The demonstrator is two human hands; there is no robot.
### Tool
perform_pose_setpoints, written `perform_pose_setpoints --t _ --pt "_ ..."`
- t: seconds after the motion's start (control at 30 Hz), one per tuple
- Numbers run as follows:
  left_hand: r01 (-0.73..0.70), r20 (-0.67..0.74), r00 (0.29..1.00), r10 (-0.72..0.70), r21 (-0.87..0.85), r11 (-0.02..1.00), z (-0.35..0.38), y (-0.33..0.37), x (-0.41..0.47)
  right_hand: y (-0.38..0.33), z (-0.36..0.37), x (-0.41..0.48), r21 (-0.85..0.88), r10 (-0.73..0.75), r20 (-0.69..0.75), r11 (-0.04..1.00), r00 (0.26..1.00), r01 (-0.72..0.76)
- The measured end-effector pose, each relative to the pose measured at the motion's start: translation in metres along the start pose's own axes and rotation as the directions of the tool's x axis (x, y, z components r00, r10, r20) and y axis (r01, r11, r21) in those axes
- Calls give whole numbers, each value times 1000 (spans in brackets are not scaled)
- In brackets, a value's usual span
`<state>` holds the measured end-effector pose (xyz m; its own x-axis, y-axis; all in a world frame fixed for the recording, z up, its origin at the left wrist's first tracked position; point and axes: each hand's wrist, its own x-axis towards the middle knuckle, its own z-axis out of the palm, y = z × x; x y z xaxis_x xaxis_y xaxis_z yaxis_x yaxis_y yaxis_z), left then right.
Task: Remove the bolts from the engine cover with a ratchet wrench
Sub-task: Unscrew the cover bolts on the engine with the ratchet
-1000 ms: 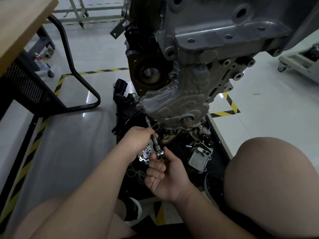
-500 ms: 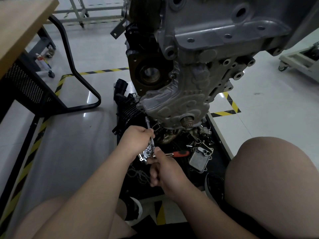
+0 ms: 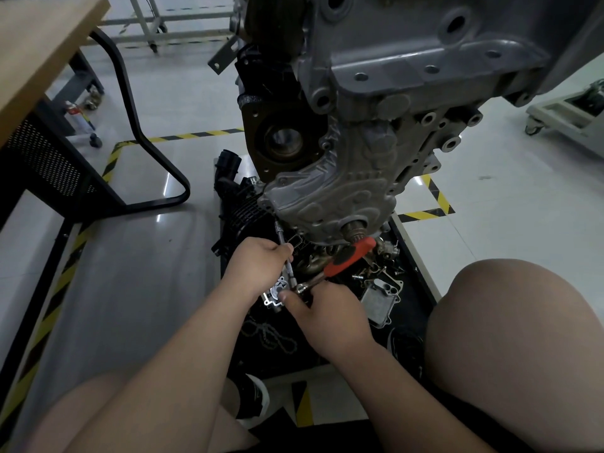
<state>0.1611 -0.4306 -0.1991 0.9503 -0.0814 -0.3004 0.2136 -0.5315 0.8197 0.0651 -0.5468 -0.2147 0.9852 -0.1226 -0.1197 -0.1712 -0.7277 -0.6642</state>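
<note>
Many loose parts [image 3: 380, 300] – beneath the ratchet wrench [image 3: 349, 257].

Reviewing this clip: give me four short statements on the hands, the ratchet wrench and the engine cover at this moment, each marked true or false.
1. The left hand grips the slim silver extension bar. True.
2. The steel ratchet wrench has a blue handle. False: the handle is red-orange.
3. The right hand holds the wrench at its head end, not on the handle. True.
4. The extension bar points away from the grey cast engine cover. False: its upper end reaches the cover's lower left edge.
</note>
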Motion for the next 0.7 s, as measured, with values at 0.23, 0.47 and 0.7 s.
perform_pose_setpoints --t 0.23,0.47,0.7 --pt "59 12 998 -58 -81 995 1 6 2 -7 6 -4 821 160 482 262 861 -508" --pt "175 171 971 -168 -32 984 0 5 1 -9 14 -6 695 -67 667 -304 742 -652" --pt "67 118 990 -72 51 996 0 3 0 -11 17 -5 684 -59 692 -264 720 -680"
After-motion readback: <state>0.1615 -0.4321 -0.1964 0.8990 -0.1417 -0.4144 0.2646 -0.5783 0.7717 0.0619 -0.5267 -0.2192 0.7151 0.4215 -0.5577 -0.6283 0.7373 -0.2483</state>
